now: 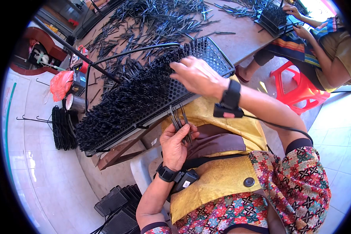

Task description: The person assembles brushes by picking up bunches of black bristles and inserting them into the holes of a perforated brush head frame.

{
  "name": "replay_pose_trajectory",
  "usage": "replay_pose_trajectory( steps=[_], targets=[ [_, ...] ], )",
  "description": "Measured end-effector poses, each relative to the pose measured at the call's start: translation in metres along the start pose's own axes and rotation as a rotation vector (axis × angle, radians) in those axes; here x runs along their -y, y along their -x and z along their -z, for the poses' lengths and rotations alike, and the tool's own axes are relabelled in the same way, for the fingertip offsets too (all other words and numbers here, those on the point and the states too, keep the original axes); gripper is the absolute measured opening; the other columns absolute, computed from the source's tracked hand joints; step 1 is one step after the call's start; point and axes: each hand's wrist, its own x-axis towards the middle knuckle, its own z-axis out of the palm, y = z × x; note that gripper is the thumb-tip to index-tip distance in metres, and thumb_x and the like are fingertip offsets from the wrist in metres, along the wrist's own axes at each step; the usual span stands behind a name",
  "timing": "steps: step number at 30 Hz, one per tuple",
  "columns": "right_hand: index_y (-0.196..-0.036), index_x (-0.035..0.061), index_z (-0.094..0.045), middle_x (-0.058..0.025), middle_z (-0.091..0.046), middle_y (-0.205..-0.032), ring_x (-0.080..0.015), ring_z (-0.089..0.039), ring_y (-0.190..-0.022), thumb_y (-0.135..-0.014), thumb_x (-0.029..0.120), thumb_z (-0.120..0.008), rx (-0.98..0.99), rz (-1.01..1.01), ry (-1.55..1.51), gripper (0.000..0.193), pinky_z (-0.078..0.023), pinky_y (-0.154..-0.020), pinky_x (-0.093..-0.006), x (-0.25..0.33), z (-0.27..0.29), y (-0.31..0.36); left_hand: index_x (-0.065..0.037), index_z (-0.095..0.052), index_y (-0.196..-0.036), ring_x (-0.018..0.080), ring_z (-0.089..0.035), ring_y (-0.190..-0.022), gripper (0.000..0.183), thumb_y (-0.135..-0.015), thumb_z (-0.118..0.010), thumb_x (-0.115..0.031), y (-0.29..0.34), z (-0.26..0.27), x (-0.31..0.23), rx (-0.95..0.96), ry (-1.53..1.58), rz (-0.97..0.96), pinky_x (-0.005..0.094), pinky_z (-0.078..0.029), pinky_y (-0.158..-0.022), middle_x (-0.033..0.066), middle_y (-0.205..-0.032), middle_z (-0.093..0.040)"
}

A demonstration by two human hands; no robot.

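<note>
Black thin rods (179, 120) are pinched as a small bundle in the left hand (174, 145), fingers curled round them, held just below the near edge of the perforated black tray (216, 54). The tray is tilted on the brown table (241, 41) and is mostly packed with upright rods; its right end is bare. The right hand (199, 76) is laid on that filled part, fingers bent and pressed into the rods; whether one is gripped cannot be told. Loose rods (152, 19) are scattered across the table. Pale tiled floor (46, 175). Spare trays (119, 206) are stacked below. A red plastic stool (298, 87) and a seated person (331, 46) with another tray are at far right. An orange bag (60, 84) is hung at left.
</note>
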Motion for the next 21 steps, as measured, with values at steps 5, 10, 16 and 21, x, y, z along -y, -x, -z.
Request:
replay_pose_trajectory(
  steps=[5, 10, 16, 21],
  targets=[
    [-0.083, -0.0064, -0.062, -0.0122, -0.063, -0.066, -0.0166, -0.061, -0.058, -0.074, 0.009, -0.068, 0.394, -0.455, -0.727, 0.019, -0.047, -0.055, -0.0294, 0.037, 0.028, 0.025, 0.001, -0.059, -0.095, 0.0200, -0.064, -0.076, 0.011, -0.085, -0.060, -0.002, 0.002, -0.007, 0.000, 0.036, -0.046, -0.053, 0.0316, -0.055, -0.068, 0.0127, -0.085, -0.064],
    [-0.082, -0.0043, -0.065, -0.0059, -0.063, -0.064, -0.0063, -0.056, -0.052, -0.071, 0.002, -0.066, 0.301, -0.724, -0.816, 0.013, -0.044, -0.045, -0.0211, 0.031, 0.036, 0.032, 0.002, -0.060, -0.096, 0.0185, -0.062, -0.073, 0.013, -0.084, -0.061, -0.003, 0.002, -0.006, 0.004, 0.056, -0.154, -0.048, 0.0324, -0.055, -0.068, 0.0103, -0.082, -0.063],
    [-0.079, -0.0074, -0.064, -0.0089, -0.062, -0.064, -0.0100, -0.056, -0.049, -0.070, -0.004, -0.064, 0.143, -0.804, -1.036, 0.010, -0.043, -0.045, -0.0211, 0.026, 0.040, 0.027, 0.002, -0.060, -0.097, 0.0180, -0.061, -0.068, 0.015, -0.083, -0.063, -0.004, -0.001, -0.004, -0.002, 0.130, -0.129, -0.023, 0.0298, -0.053, -0.062, 0.0104, -0.078, -0.063],
    [-0.080, -0.0070, -0.063, -0.0107, -0.061, -0.065, -0.0156, -0.057, -0.048, -0.071, -0.006, -0.063, 0.048, -0.996, -1.326, 0.010, -0.047, -0.047, -0.0246, 0.026, 0.040, 0.029, 0.001, -0.059, -0.100, 0.0168, -0.058, -0.062, 0.024, -0.081, -0.067, -0.010, 0.000, 0.002, -0.005, 0.262, 0.164, 0.128, 0.0277, -0.050, -0.054, 0.0103, -0.079, -0.061]
  ],
)
